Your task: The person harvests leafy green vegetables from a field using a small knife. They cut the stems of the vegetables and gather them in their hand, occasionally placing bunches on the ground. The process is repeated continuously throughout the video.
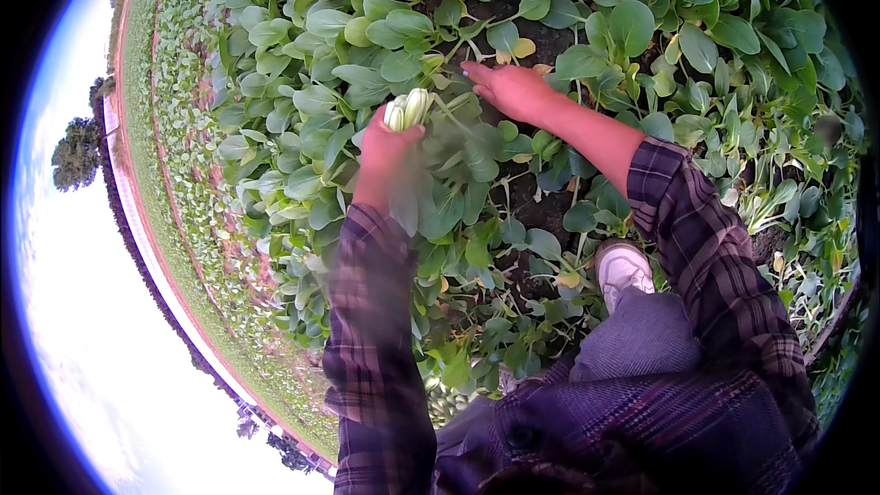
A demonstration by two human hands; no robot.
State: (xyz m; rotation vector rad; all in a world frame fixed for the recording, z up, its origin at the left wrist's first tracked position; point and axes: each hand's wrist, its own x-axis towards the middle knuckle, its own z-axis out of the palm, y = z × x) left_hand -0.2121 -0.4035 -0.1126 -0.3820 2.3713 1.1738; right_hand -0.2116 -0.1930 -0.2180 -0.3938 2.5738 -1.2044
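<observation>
My left hand [389, 155] grips a bunch of leafy greens, its pale stem ends [408, 110] pointing up and away from me past the thumb. The green leaves of the bunch [443, 203] hang down to the right of that wrist. To the right, my right hand [507, 88] reaches low among the growing plants, palm down, fingers pointing left. Its fingertips are beside thin stalks and dark soil; whether they touch a stalk I cannot tell. Yellowed leaves [524, 48] lie just beyond this hand.
Dense leafy green plants [632, 27] surround both hands. My shoe [622, 271] stands on the ground at lower right, near dark soil [529, 206]. Below, between my arm and leg, lie pale cut stems [447, 402]. Field rows [199, 151] stretch off to the left.
</observation>
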